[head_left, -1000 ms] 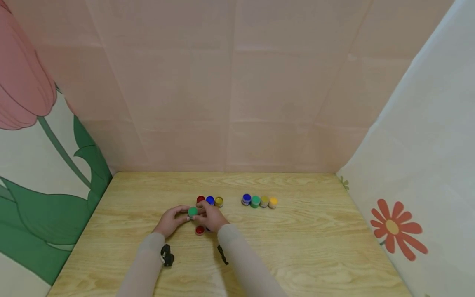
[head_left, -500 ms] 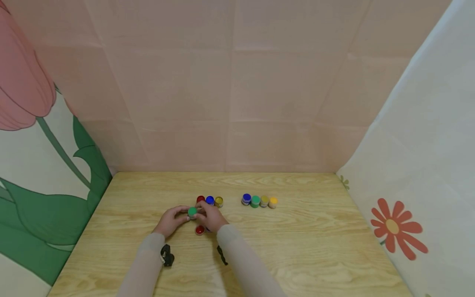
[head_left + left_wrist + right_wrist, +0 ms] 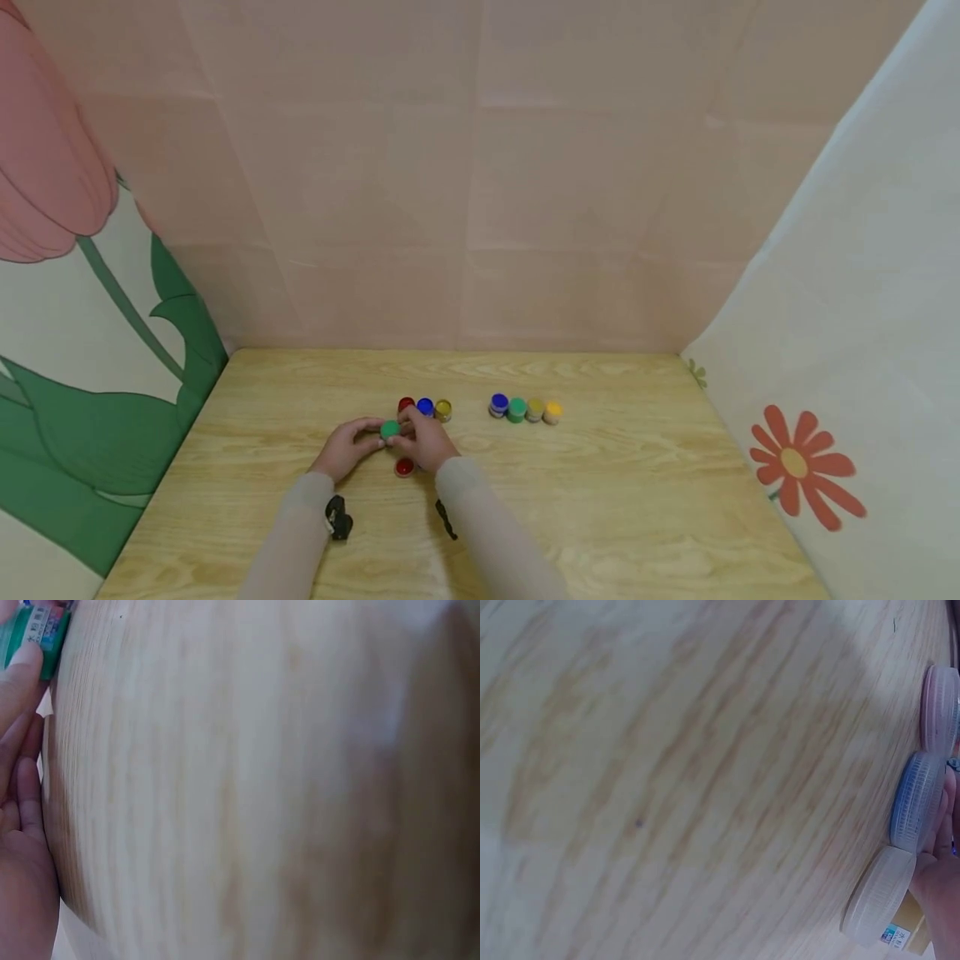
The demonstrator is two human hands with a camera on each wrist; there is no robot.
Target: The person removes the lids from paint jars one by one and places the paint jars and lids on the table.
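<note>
A small green paint jar [image 3: 390, 429] is held between my two hands, upright with its green top facing up. My left hand [image 3: 347, 448] grips it from the left with thumb and fingers. From the right, my right hand [image 3: 427, 440] pinches it near the top. The left wrist view shows my left thumb against the labelled green jar [image 3: 54, 636]. Just below the hands lies a round red lid [image 3: 404, 467]. In the right wrist view, a blue lid [image 3: 916, 802] and a clear lid [image 3: 877, 896] lie beside the right hand, which covers part of them.
Behind the hands stand a red jar [image 3: 406, 404], a blue jar [image 3: 425, 407] and a yellow jar [image 3: 443, 409] in a row. Farther right is another row: a blue jar [image 3: 498, 405], a green jar [image 3: 517, 409] and two yellowish jars [image 3: 543, 411]. All are on a wooden table [image 3: 637, 483].
Both hands stay on the green jar in nearly the same place. The right wrist has shifted very slightly left; the other jars have not moved.
</note>
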